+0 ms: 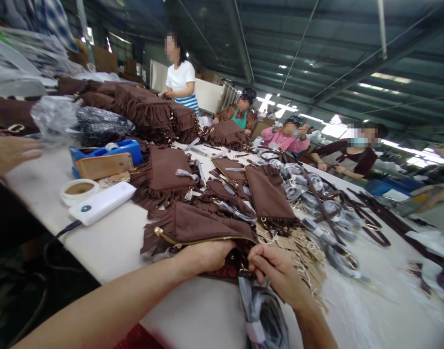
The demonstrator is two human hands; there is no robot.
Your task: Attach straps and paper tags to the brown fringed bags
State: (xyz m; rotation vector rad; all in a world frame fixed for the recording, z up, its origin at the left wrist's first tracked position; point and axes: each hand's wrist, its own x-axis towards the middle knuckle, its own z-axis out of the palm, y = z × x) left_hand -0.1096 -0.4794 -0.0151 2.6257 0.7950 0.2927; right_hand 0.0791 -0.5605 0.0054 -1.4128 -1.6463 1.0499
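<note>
A brown suede-like bag (203,223) with fringe and a brass zipper lies in front of me, its zipper open. My left hand (212,254) reaches into the opening, and its fingertips are hidden by the bag. At the bag's right corner, beside a metal ring, my right hand (267,261) has its thumb and fingers pinched together on the edge. Below that corner hangs a coiled strap (267,315) in clear plastic wrapping, close under my right hand. Dark red lettering shows faintly inside or beneath the bag.
More fringed bags (171,167) lie beyond. Tan tags (298,252) and wrapped straps (331,213) spread to the right. On the left are a white power bank (103,202), a tape roll (79,190), a blue tape dispenser (130,150) and another person's hand (10,152). Several co-workers are across the table.
</note>
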